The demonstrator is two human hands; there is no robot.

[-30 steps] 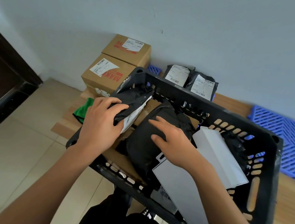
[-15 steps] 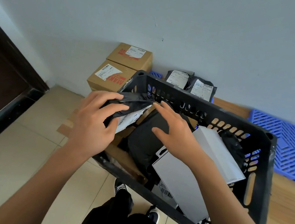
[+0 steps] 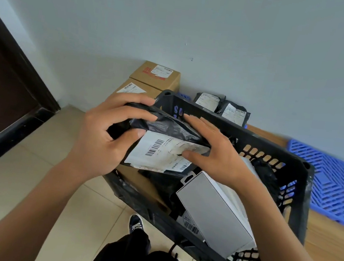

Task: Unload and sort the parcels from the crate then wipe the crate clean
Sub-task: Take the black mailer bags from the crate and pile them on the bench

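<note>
Against the pale wall [image 3: 225,27], a black parcel [image 3: 165,138] is held above the near-left corner of the crate [image 3: 302,170]: gripped by the left hand [image 3: 104,136], fingers curled over it, and pinched by the right hand [image 3: 214,154], label up.

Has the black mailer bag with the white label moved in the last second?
Yes. The black mailer bag has risen from inside the black crate to above its near-left rim, now held by left hand and right hand.
</note>
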